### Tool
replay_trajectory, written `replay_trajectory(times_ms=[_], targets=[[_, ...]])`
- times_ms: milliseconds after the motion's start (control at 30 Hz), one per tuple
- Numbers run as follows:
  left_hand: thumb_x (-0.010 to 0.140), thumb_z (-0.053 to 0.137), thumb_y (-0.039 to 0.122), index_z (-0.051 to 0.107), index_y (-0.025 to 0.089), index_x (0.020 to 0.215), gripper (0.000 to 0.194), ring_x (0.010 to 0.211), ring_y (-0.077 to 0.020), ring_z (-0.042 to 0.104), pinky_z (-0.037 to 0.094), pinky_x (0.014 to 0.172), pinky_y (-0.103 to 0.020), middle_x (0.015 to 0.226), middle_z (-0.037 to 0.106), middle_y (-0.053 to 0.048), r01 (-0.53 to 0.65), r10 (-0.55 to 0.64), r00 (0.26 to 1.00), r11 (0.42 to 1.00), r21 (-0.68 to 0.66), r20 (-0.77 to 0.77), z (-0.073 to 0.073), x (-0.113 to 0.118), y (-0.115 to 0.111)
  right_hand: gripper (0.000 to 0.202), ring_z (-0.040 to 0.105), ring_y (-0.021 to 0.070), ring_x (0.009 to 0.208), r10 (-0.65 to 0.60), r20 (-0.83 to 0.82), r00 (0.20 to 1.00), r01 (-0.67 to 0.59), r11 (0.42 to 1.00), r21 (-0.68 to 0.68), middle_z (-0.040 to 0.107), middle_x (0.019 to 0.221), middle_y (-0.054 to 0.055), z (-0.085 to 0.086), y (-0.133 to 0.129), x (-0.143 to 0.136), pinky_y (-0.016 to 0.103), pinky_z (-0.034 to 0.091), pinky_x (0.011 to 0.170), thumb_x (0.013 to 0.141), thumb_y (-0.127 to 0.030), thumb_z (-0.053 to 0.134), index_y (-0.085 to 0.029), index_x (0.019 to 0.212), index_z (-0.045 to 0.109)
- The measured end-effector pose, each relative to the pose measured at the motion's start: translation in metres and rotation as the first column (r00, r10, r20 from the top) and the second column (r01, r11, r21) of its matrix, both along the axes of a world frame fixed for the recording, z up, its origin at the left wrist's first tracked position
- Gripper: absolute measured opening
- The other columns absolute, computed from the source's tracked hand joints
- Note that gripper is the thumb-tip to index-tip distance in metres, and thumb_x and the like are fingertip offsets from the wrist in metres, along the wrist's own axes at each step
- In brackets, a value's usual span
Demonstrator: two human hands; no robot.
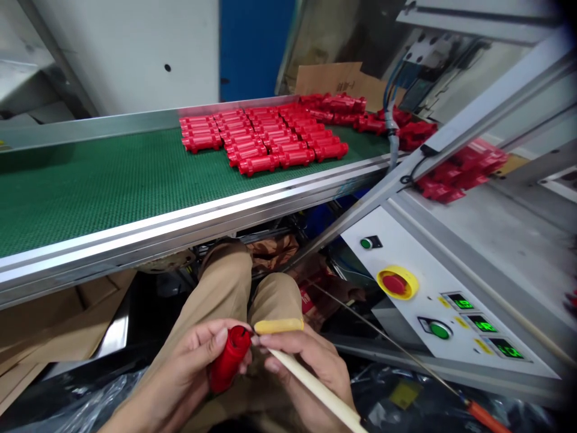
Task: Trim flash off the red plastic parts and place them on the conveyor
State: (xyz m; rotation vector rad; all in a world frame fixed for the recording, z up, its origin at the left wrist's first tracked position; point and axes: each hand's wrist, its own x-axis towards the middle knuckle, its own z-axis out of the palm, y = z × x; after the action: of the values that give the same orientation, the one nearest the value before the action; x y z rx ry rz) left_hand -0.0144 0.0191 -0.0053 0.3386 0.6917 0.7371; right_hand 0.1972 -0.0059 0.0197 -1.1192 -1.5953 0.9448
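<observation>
My left hand point(193, 355) is wrapped round a red plastic tube point(229, 359), its open, ringed end tilted up toward me. Between the thumb and fingers of my right hand point(311, 367) is a slim tool with a cream handle point(318, 391). The tool's small tip meets the rim of the tube, though fingers partly hide the contact. Something yellow, like a finger cover point(279, 326), lies along a finger of my right hand. Both hands are over my lap, below the conveyor.
Rows of red plastic parts point(270, 141) lie on a green conveyor belt point(112, 180) with a metal edge point(180, 231). More red parts point(464, 168) sit on the machine at right, above a control panel point(433, 288). Cardboard point(67, 325) stands at left. An orange-handled rod point(487, 416) slants across lower right.
</observation>
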Motion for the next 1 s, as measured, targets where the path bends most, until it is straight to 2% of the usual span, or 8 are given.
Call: replay_trajectory(times_ms=[200, 400, 833, 1000], targets=[[0.09, 0.076, 0.042, 0.083, 0.01, 0.086, 0.034, 0.071, -0.0179, 0.069, 0.053, 0.071, -0.024, 0.079, 0.08, -0.014, 0.016, -0.017, 0.998, 1.0, 0.018, 0.059, -0.006, 0.004, -0.003, 0.023, 0.078, 0.0197, 0.087, 0.029, -0.164, 0.986, -0.037, 0.998, -0.043, 0.084, 0.098, 0.004, -0.011, 0.002, -0.009, 0.028, 0.061, 0.079, 0.093, -0.021, 0.08, -0.031, 0.113, 0.083], [0.088, 0.079, 0.044, 0.083, 0.009, 0.083, 0.036, 0.063, -0.0161, 0.068, 0.05, 0.064, -0.023, 0.073, 0.08, -0.014, 0.009, -0.009, 0.999, 1.0, 0.007, 0.043, -0.011, 0.003, -0.006, 0.021, 0.078, 0.0208, 0.081, 0.052, -0.236, 0.97, -0.06, 0.998, -0.027, 0.084, 0.09, 0.004, -0.018, 0.002, -0.012, 0.03, 0.06, 0.076, 0.091, -0.02, 0.082, -0.029, 0.11, 0.082], [0.086, 0.08, 0.049, 0.085, 0.01, 0.085, 0.04, 0.06, -0.0146, 0.067, 0.051, 0.062, -0.022, 0.069, 0.079, -0.012, 0.02, -0.02, 1.0, 0.999, -0.026, 0.012, -0.006, 0.002, -0.005, 0.016, 0.078, 0.0201, 0.079, 0.037, -0.212, 0.977, -0.037, 0.999, 0.004, 0.084, 0.092, 0.005, -0.015, 0.005, -0.014, 0.028, 0.061, 0.072, 0.09, -0.023, 0.084, -0.028, 0.105, 0.084], [0.083, 0.083, 0.049, 0.085, 0.011, 0.085, 0.038, 0.062, -0.0144, 0.066, 0.05, 0.063, -0.021, 0.07, 0.079, -0.011, 0.003, -0.003, 1.0, 1.0, -0.017, -0.006, -0.002, 0.002, -0.006, 0.008, 0.078, 0.018, 0.072, -0.019, -0.149, 0.989, 0.026, 0.999, 0.042, 0.084, 0.081, 0.004, -0.009, 0.006, -0.017, 0.025, 0.061, 0.071, 0.091, -0.029, 0.083, -0.024, 0.097, 0.083]])
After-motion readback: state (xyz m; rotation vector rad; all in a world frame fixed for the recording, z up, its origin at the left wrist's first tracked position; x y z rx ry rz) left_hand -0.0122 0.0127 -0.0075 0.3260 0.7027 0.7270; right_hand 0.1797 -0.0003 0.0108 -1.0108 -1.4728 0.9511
